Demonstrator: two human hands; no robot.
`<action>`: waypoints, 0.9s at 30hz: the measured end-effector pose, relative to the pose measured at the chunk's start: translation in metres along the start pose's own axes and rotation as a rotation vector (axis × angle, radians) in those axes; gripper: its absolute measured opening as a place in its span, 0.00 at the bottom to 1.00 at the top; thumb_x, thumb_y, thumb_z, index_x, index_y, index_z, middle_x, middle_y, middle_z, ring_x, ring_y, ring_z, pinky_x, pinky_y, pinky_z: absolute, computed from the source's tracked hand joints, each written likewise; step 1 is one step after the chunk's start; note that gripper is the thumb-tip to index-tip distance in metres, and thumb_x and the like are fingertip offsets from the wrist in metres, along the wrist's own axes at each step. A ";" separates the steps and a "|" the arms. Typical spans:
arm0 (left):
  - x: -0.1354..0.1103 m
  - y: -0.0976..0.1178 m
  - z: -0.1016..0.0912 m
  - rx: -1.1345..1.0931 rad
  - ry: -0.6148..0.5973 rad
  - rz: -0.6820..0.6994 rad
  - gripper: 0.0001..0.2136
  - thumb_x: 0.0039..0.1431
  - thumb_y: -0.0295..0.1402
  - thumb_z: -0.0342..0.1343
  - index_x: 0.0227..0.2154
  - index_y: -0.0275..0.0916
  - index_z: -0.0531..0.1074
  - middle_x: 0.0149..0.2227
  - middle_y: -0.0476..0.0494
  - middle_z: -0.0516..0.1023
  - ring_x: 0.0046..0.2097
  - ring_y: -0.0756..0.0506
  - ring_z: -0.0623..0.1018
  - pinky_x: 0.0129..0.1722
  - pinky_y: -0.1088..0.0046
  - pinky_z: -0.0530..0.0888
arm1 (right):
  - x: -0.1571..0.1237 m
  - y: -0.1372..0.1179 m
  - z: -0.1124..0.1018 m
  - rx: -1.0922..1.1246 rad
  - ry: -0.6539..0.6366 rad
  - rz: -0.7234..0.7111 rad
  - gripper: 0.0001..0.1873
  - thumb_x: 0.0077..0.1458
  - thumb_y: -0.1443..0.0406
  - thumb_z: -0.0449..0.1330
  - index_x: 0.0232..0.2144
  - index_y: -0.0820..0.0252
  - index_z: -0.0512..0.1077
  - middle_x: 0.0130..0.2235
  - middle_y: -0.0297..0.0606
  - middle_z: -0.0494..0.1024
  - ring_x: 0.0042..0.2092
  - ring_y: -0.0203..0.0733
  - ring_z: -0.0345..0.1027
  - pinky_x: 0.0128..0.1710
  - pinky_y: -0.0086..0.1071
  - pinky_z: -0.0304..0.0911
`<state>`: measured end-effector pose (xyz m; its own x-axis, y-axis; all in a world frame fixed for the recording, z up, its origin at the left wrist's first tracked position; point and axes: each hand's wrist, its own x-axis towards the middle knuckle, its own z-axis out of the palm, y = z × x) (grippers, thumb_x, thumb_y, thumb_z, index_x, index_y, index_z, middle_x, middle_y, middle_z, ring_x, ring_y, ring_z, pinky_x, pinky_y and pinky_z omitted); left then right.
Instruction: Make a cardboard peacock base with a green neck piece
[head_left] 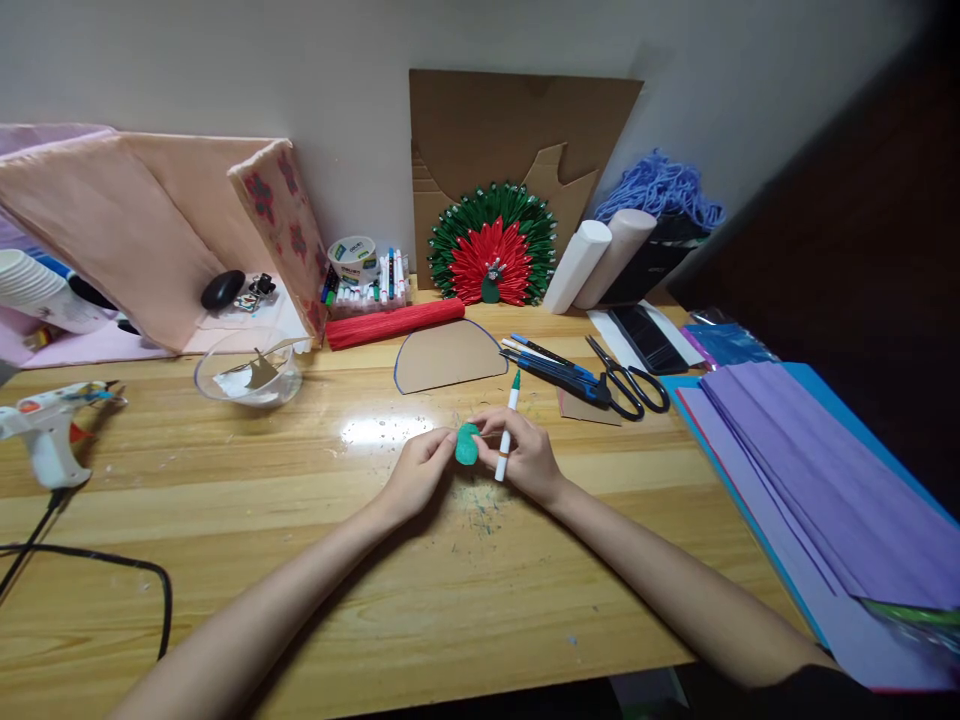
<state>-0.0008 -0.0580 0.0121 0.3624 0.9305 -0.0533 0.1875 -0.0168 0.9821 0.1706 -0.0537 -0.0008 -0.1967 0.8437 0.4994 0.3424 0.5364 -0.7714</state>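
Between my hands, above the middle of the table, is a small green rounded cutout. My left hand pinches its left edge between thumb and fingers. On the other side, my right hand touches the cutout with thumb and fingertip. The same hand also holds a white marker, its green tip pointing up and away from me. Green and blue specks mark the wood below. Beyond my hands lies a half-round cardboard piece edged in blue.
A peacock fan of green and red leans on cardboard at the wall. Scissors and a cutter lie right of my hands, purple paper farther right. At left are a clear bowl and a glue gun with its cord.
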 end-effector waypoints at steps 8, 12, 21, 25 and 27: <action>-0.002 0.004 0.002 0.104 -0.035 0.044 0.15 0.61 0.39 0.44 0.24 0.36 0.67 0.25 0.51 0.67 0.30 0.50 0.65 0.32 0.77 0.62 | -0.001 0.001 -0.001 -0.015 0.001 -0.032 0.08 0.47 0.72 0.59 0.27 0.55 0.65 0.37 0.37 0.78 0.36 0.40 0.73 0.31 0.31 0.72; -0.002 0.001 0.003 0.123 -0.035 0.036 0.15 0.62 0.39 0.43 0.24 0.35 0.66 0.25 0.50 0.66 0.30 0.50 0.65 0.32 0.76 0.62 | -0.002 0.002 -0.001 0.026 -0.006 -0.039 0.09 0.47 0.73 0.59 0.29 0.55 0.65 0.39 0.39 0.78 0.39 0.40 0.73 0.32 0.31 0.73; -0.001 -0.006 0.002 0.147 -0.004 0.016 0.16 0.61 0.40 0.43 0.22 0.36 0.63 0.22 0.52 0.60 0.27 0.51 0.61 0.28 0.76 0.59 | -0.003 0.001 -0.002 -0.011 0.013 -0.045 0.06 0.50 0.70 0.60 0.27 0.56 0.66 0.39 0.40 0.80 0.41 0.43 0.75 0.35 0.34 0.73; -0.002 -0.006 0.002 0.162 -0.012 0.026 0.16 0.61 0.40 0.43 0.22 0.36 0.62 0.22 0.53 0.58 0.27 0.51 0.60 0.27 0.76 0.58 | -0.004 0.002 -0.001 -0.051 0.047 -0.079 0.11 0.49 0.71 0.61 0.24 0.56 0.62 0.35 0.40 0.80 0.39 0.44 0.76 0.31 0.32 0.72; -0.003 -0.006 0.002 0.159 -0.025 0.031 0.16 0.61 0.40 0.43 0.22 0.36 0.62 0.22 0.53 0.59 0.27 0.51 0.60 0.27 0.76 0.59 | -0.004 0.001 -0.001 -0.073 0.052 -0.107 0.12 0.49 0.72 0.60 0.22 0.55 0.60 0.32 0.38 0.80 0.39 0.44 0.76 0.29 0.31 0.71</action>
<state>-0.0011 -0.0612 0.0065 0.3926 0.9192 -0.0294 0.3173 -0.1053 0.9425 0.1727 -0.0563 -0.0033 -0.1883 0.7786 0.5987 0.3880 0.6190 -0.6829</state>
